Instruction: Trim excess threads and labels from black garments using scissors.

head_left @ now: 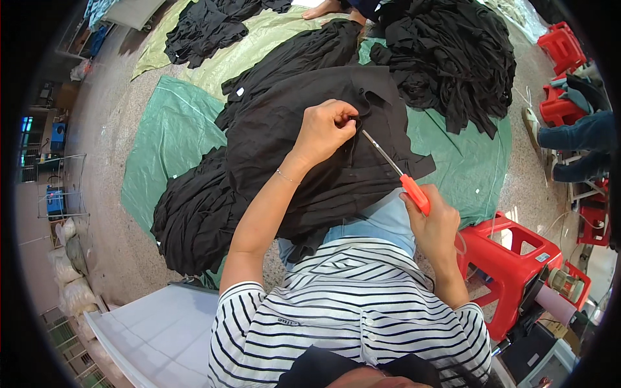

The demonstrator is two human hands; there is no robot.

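Across my lap and the floor in front of me lies a black garment [278,139], spread out over more black cloth. My left hand [325,134] is closed in a pinch on a bit of this garment, near its upper right part. In my right hand [435,223] is a tool with a red handle [414,194] and a thin metal shaft [383,151], much like a screwdriver or soldering iron; its exact kind is unclear. The shaft points up and left, its tip close to the pinched cloth, just right of my left fingers.
Heaps of black garments lie at the far right [446,58], far left [207,29] and near left [194,207], on green sheeting [171,132]. A red stool [501,255] stands by my right elbow, a white panel [162,330] at my left. Another person's legs [576,145] show at right.
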